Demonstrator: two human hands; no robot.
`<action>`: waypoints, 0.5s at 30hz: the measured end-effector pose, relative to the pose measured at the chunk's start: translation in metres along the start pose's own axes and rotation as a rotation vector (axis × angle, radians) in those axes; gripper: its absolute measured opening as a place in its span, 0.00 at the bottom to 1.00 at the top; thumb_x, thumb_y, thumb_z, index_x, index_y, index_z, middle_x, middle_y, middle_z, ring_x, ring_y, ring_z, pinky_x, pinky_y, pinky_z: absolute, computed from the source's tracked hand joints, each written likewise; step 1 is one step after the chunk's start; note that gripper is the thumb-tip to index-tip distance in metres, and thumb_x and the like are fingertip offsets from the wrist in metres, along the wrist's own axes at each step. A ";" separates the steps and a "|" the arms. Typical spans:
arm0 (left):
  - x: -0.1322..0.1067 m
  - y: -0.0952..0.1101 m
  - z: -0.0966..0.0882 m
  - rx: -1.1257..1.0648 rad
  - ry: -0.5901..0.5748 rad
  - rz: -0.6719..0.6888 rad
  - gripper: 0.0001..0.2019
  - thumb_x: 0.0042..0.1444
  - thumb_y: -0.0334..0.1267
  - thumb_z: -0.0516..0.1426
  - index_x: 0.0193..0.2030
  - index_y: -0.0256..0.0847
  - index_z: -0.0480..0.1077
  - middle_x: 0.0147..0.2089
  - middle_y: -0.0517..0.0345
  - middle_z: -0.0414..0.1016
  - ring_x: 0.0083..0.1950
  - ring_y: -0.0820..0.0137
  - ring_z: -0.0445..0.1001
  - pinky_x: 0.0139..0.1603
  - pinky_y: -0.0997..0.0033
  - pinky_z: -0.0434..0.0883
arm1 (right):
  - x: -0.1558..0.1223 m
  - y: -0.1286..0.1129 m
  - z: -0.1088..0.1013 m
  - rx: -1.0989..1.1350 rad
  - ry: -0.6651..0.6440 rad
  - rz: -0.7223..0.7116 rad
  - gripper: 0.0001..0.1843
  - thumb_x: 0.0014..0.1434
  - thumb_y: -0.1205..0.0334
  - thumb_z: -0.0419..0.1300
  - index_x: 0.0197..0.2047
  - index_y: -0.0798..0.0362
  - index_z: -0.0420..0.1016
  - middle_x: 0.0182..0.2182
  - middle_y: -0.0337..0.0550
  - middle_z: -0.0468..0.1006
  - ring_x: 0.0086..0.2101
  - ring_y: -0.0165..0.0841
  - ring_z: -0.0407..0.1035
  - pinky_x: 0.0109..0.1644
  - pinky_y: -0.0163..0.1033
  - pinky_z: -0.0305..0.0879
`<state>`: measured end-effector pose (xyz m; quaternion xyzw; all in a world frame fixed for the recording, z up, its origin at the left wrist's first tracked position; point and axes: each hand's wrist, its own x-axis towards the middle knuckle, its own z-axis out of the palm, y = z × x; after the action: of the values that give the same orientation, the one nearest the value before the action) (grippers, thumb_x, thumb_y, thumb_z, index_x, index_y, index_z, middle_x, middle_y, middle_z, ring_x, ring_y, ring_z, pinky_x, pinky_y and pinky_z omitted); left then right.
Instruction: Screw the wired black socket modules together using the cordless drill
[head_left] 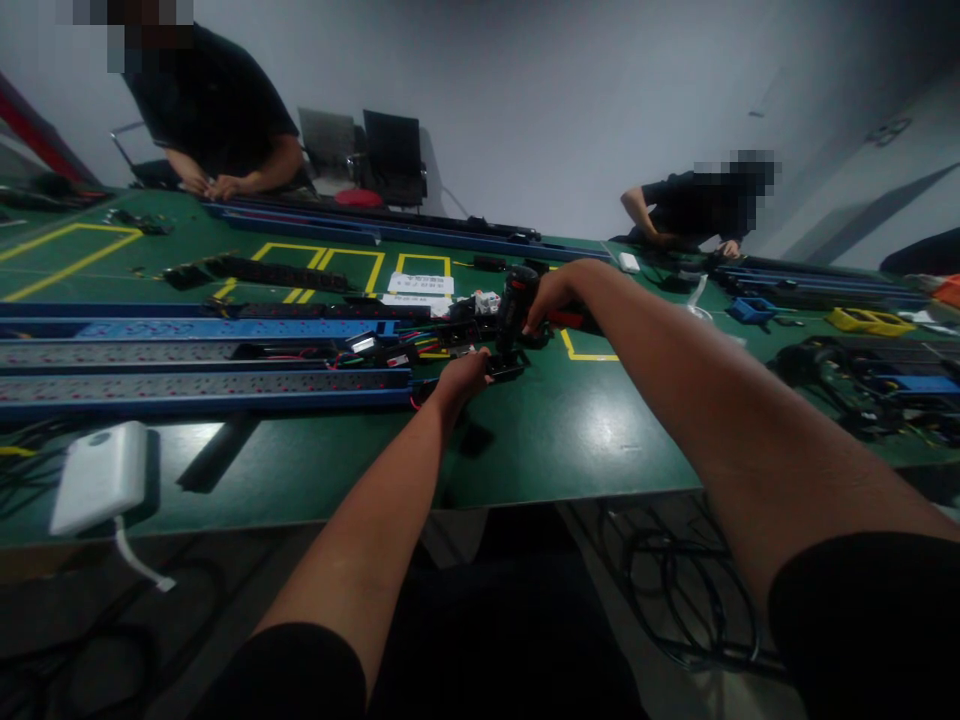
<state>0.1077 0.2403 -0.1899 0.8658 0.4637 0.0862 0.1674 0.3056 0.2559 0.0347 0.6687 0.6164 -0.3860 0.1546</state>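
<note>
My right hand is wrapped round a black and red electric screwdriver, held upright with its tip pointing down. Beneath that tip is a small black rectangular part, steadied by my closed left hand at its left side. Whether the tip touches the part is too dark to tell. Coloured wires run from the part's area toward long blue metal channels on the left. A white connector block lies just behind the screwdriver.
A white box with a cable sits near the front left edge, beside a black strip. Paper labels lie mid-table. Black cables, a blue holder and a yellow one are at right. Two co-workers work across the table.
</note>
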 end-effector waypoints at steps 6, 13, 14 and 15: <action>0.001 0.001 -0.001 0.003 -0.018 -0.012 0.27 0.62 0.42 0.65 0.67 0.45 0.65 0.59 0.43 0.80 0.58 0.52 0.80 0.55 0.58 0.74 | 0.003 0.001 0.000 0.005 0.056 -0.019 0.23 0.60 0.66 0.73 0.55 0.69 0.81 0.38 0.45 0.83 0.37 0.27 0.73 0.44 0.33 0.66; 0.001 -0.002 0.001 0.027 0.011 0.009 0.26 0.63 0.43 0.64 0.66 0.45 0.65 0.58 0.45 0.81 0.58 0.52 0.80 0.54 0.60 0.75 | -0.007 -0.005 0.005 -0.033 0.043 -0.007 0.22 0.62 0.66 0.72 0.57 0.66 0.81 0.38 0.45 0.83 0.38 0.29 0.73 0.46 0.36 0.68; 0.001 -0.002 0.002 0.030 0.012 0.014 0.26 0.63 0.43 0.64 0.66 0.45 0.65 0.57 0.45 0.81 0.58 0.52 0.80 0.54 0.59 0.75 | -0.007 -0.006 0.005 -0.047 0.031 -0.015 0.23 0.61 0.66 0.73 0.57 0.66 0.80 0.38 0.45 0.82 0.38 0.29 0.73 0.46 0.36 0.68; 0.001 -0.002 0.002 0.031 0.010 0.016 0.25 0.64 0.43 0.64 0.66 0.45 0.65 0.57 0.45 0.81 0.57 0.52 0.81 0.54 0.60 0.75 | -0.006 -0.006 0.005 -0.063 0.024 -0.025 0.24 0.60 0.66 0.73 0.57 0.66 0.80 0.38 0.45 0.82 0.39 0.30 0.73 0.47 0.36 0.68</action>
<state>0.1075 0.2418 -0.1922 0.8715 0.4588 0.0847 0.1510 0.2987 0.2492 0.0371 0.6603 0.6383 -0.3604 0.1634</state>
